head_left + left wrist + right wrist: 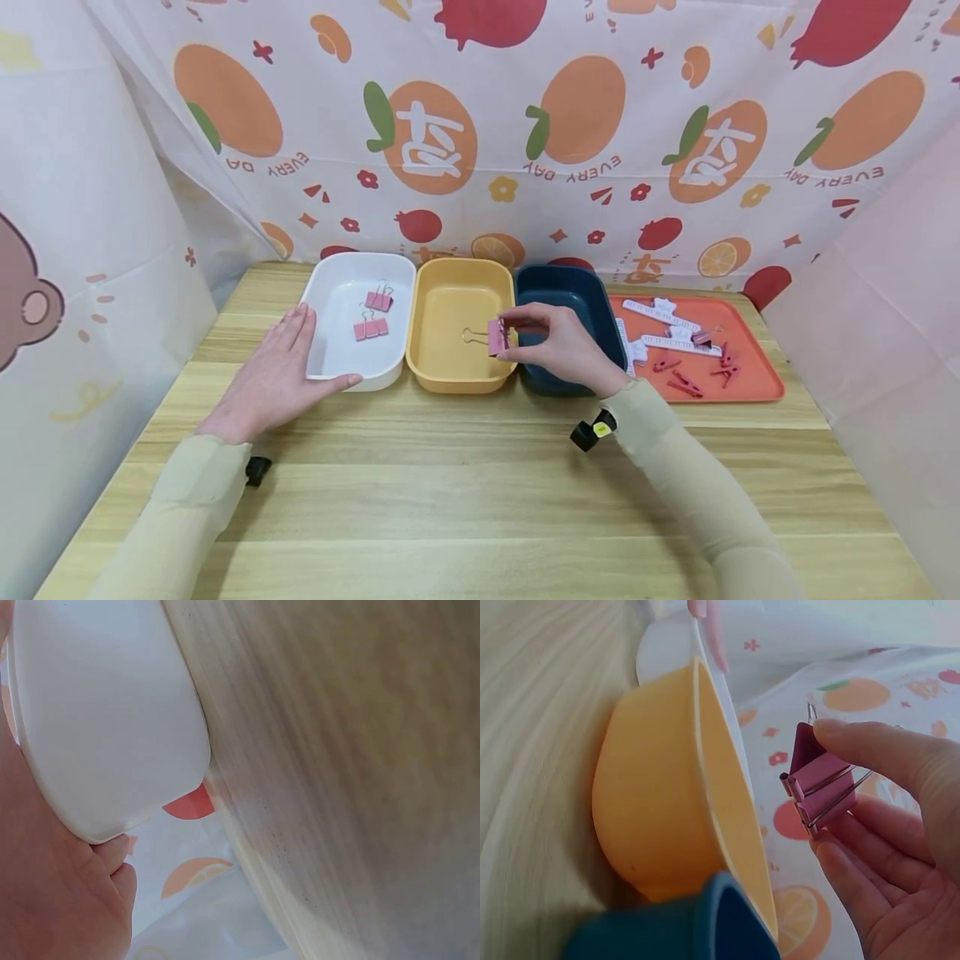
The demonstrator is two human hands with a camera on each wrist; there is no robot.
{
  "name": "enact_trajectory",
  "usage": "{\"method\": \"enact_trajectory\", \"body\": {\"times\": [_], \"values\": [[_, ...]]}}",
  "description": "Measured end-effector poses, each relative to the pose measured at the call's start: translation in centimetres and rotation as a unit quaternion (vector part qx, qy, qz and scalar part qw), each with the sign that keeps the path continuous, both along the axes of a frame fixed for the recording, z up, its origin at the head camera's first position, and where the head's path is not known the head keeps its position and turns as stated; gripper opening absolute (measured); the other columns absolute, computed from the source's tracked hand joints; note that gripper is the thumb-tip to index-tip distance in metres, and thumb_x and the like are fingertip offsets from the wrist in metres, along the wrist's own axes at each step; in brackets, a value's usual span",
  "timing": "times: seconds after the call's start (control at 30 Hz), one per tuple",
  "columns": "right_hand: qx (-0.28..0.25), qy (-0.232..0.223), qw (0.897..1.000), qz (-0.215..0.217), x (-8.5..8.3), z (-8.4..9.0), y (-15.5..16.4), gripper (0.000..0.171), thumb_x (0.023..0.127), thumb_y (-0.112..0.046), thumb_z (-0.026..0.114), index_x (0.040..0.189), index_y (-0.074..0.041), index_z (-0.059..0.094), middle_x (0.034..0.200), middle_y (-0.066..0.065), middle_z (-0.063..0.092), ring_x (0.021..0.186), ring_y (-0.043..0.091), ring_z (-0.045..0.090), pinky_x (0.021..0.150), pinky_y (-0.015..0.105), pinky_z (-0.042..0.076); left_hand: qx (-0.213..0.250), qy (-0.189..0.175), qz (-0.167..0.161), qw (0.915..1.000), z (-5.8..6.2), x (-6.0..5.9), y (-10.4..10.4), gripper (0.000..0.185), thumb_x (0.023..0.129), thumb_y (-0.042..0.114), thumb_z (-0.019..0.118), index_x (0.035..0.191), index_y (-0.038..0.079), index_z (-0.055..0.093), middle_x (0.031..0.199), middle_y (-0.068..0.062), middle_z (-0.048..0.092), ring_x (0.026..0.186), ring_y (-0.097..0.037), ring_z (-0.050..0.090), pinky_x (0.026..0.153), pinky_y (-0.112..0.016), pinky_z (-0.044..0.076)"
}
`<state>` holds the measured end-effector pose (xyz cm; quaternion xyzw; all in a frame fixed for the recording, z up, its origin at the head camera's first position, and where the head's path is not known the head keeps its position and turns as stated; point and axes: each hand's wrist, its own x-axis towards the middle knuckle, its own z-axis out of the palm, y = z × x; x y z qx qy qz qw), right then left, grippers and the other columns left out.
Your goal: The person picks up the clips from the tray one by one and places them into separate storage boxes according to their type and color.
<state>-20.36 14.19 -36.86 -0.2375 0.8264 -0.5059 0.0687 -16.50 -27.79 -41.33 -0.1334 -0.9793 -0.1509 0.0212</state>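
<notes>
My right hand (566,346) pinches a pink binder clip (497,337) between thumb and fingertips, over the right side of the yellow box (459,383). In the right wrist view the clip (825,780) shows its folded body and silver wire handles. With fingers straight along its left rim and thumb at its front corner, my left hand (273,367) rests on the white box (356,367). Two pink binder clips (371,327) lie inside that box. The left wrist view shows the palm against the white box's wall (112,712).
A dark blue box (558,387) stands right of the yellow one, under my right hand. Beyond it, an orange tray (757,383) holds white ruler clips (682,344), small red clips (684,383) and a pink binder clip (705,337). A printed curtain (502,125) hangs behind.
</notes>
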Motion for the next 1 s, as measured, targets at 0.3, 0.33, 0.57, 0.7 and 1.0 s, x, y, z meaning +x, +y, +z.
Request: {"method": "enact_trajectory", "body": {"times": [0.3, 0.33, 0.57, 0.7, 1.0], "values": [[-0.005, -0.005, 1.000, 0.024, -0.4, -0.2, -2.9, 0.055, 0.080, -0.029, 0.090, 0.128, -0.014, 0.070, 0.120, -0.004, 0.068, 0.117, 0.030, 0.063, 0.102, 0.052, 0.050, 0.003, -0.004, 0.001, 1.0000, 0.0, 0.0, -0.1, 0.123, 0.087, 0.074, 0.060, 0.158, -0.009, 0.004, 0.166, -0.028, 0.001, 0.152, -0.044, 0.002, 0.122, -0.057, 0.004], [-0.005, -0.005, 1.000, 0.029, -0.5, -0.2, -3.3, 0.054, 0.080, -0.030, 0.090, 0.128, -0.015, 0.071, 0.120, -0.004, 0.069, 0.117, 0.031, 0.063, 0.102, 0.053, 0.050, 0.003, -0.004, 0.002, 1.0000, 0.0, 0.0, -0.1, 0.123, 0.087, 0.075, 0.060, 0.158, -0.009, 0.004, 0.166, -0.028, 0.001, 0.152, -0.044, 0.002, 0.122, -0.056, 0.004], [0.004, -0.007, 0.999, 0.050, -0.8, 0.0, -5.9, 0.054, 0.081, -0.031, 0.089, 0.129, -0.015, 0.070, 0.119, -0.006, 0.069, 0.118, 0.030, 0.063, 0.100, 0.040, 0.053, 0.003, -0.010, 0.004, 0.9999, 0.0, -0.1, -0.1, 0.124, 0.087, 0.076, 0.059, 0.158, -0.008, 0.003, 0.166, -0.026, -0.001, 0.152, -0.043, 0.000, 0.123, -0.055, 0.003], [-0.008, -0.016, 0.998, 0.052, -1.3, -0.1, -7.3, 0.055, 0.081, -0.032, 0.090, 0.129, -0.015, 0.070, 0.118, -0.009, 0.069, 0.117, 0.028, 0.063, 0.098, 0.035, 0.054, 0.002, -0.011, 0.006, 0.9999, 0.0, -0.1, -0.1, 0.124, 0.087, 0.077, 0.058, 0.159, -0.007, 0.002, 0.166, -0.026, -0.002, 0.153, -0.042, 0.000, 0.123, -0.055, 0.002], [-0.047, -0.041, 0.997, 0.051, -2.5, 0.2, -10.2, 0.057, 0.080, -0.023, 0.090, 0.131, -0.008, 0.068, 0.117, -0.004, 0.070, 0.109, 0.014, 0.066, 0.097, 0.032, 0.054, 0.001, -0.018, 0.009, 0.9998, -0.1, -0.1, -0.1, 0.124, 0.087, 0.078, 0.057, 0.159, -0.006, 0.001, 0.167, -0.024, -0.004, 0.153, -0.041, -0.002, 0.123, -0.054, 0.001]]}}
